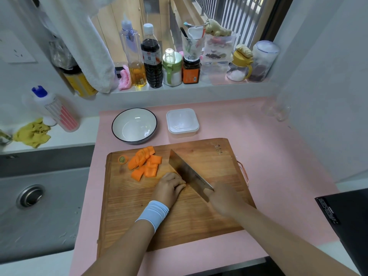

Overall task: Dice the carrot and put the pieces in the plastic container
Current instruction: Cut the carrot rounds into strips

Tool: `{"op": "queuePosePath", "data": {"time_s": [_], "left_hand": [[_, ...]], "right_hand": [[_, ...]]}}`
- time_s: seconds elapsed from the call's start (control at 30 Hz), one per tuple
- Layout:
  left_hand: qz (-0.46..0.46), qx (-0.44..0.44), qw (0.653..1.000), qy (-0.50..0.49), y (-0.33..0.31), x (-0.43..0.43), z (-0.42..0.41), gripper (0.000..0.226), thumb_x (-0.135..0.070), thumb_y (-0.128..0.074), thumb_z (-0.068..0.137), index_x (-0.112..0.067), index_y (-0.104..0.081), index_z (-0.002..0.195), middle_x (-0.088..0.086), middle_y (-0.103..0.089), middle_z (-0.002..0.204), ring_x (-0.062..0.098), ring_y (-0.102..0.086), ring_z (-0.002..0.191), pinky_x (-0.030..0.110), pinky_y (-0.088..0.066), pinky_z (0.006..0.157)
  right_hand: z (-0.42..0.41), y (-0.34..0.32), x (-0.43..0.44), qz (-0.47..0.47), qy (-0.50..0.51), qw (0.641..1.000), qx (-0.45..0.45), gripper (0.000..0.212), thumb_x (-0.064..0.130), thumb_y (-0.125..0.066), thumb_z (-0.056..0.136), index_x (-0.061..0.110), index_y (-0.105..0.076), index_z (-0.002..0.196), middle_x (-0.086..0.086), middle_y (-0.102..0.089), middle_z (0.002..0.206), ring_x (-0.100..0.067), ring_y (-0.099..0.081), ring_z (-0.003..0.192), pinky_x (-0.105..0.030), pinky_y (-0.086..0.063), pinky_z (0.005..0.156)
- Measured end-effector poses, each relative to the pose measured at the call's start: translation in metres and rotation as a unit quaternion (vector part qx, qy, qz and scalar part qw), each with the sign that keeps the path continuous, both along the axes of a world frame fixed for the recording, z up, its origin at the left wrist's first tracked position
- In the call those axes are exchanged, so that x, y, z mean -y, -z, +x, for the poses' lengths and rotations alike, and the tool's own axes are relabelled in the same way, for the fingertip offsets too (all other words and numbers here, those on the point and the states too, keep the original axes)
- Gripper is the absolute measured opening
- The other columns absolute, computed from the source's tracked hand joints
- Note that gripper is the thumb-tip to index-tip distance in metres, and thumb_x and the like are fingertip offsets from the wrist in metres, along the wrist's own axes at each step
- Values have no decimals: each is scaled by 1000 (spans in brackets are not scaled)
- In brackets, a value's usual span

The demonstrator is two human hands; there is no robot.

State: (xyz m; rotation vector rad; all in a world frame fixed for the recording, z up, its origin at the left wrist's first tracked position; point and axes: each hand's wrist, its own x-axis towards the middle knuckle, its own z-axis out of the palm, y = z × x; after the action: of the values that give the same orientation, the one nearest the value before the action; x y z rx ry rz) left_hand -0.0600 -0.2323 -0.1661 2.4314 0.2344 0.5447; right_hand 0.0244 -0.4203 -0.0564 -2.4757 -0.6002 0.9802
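Several orange carrot chunks (145, 163) lie in a loose heap at the far left of the wooden cutting board (179, 216), with the cut carrot top (123, 159) beside them. My left hand (169, 187) is curled on the board, fingers tucked against the flat of the cleaver (188, 172); whatever it presses down is hidden under the fingers. My right hand (224, 198) grips the cleaver's handle, the blade slanting down onto the board. The plastic container (182, 122) stands behind the board with its lid on.
A white bowl (134, 125) with a dark rim sits left of the container on the pink mat (268, 156). The sink (31, 196) lies to the left. Bottles and jars line the window sill (179, 88). A dark appliance (346, 220) stands at the right.
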Motion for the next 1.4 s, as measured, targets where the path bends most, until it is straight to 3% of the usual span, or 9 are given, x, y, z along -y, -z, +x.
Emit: {"op": "queuePosePath", "data": {"time_s": [0.13,0.3,0.47,0.67,0.8,0.93,1.17,1.27,1.4], "left_hand": [[-116,7,989,-93,-22,-7,1,13,-6,-73,84,-18,-75,82,-8,-68,85,4,-59,83,13,-45,78],[-268,100,916,-282,-66,-33,-4,30,1,-55,86,-26,-61,72,-11,-63,76,2,-55,71,20,-43,67],[-262,-94,956,-98,-95,-48,5,24,-14,-41,71,-27,-61,62,-13,-62,69,9,-57,71,23,-44,65],[-178,-315,931,44,-91,-11,35,38,0,-43,81,-26,-69,74,-13,-69,89,14,-64,91,26,-51,86],[-152,-350,923,38,-92,-7,43,40,2,-42,85,-23,-72,94,-12,-65,97,9,-58,91,20,-45,82],[-165,-324,931,11,-86,-19,42,42,5,-43,86,-30,-66,82,-9,-66,103,14,-60,105,20,-42,93],[-170,-267,947,-57,-85,-48,26,35,5,-42,86,-20,-66,83,-9,-66,94,12,-59,97,16,-39,86],[-213,-113,945,-221,-88,-58,20,35,9,-40,84,-16,-64,86,0,-64,94,17,-58,83,15,-43,71],[-201,-114,932,-279,-86,-64,7,36,7,-38,87,-18,-65,92,-3,-63,100,13,-55,85,11,-36,63]], "right_hand": [[6,-3,3,12,-7,999,45,25,39,-44,104,23,-62,96,5,-62,81,-9,-59,74,-24,-40,59],[8,2,10,7,-86,964,253,24,37,-46,102,28,-67,97,11,-60,77,-9,-56,69,-23,-39,58],[10,-8,13,-4,-213,917,338,13,22,-52,97,33,-57,100,8,-60,73,-13,-55,62,-27,-35,51],[7,-15,12,-17,-271,887,372,24,15,-52,93,28,-63,111,6,-62,78,-14,-53,62,-27,-29,50],[5,-18,12,-18,-292,882,370,33,13,-47,98,26,-59,125,2,-67,92,-18,-62,75,-27,-36,60],[5,-16,12,-24,-286,885,366,33,13,-49,97,27,-60,125,3,-69,94,-17,-64,78,-26,-45,66],[11,-3,14,-4,-238,904,356,23,14,-61,83,34,-64,93,10,-61,65,-11,-52,54,-26,-43,50],[7,-8,13,-1,-173,950,261,30,29,-48,94,41,-68,113,10,-68,80,-12,-60,72,-28,-50,64],[0,-15,4,6,-67,996,63,20,36,-52,99,28,-63,84,7,-62,72,-11,-58,65,-26,-40,56]]}}
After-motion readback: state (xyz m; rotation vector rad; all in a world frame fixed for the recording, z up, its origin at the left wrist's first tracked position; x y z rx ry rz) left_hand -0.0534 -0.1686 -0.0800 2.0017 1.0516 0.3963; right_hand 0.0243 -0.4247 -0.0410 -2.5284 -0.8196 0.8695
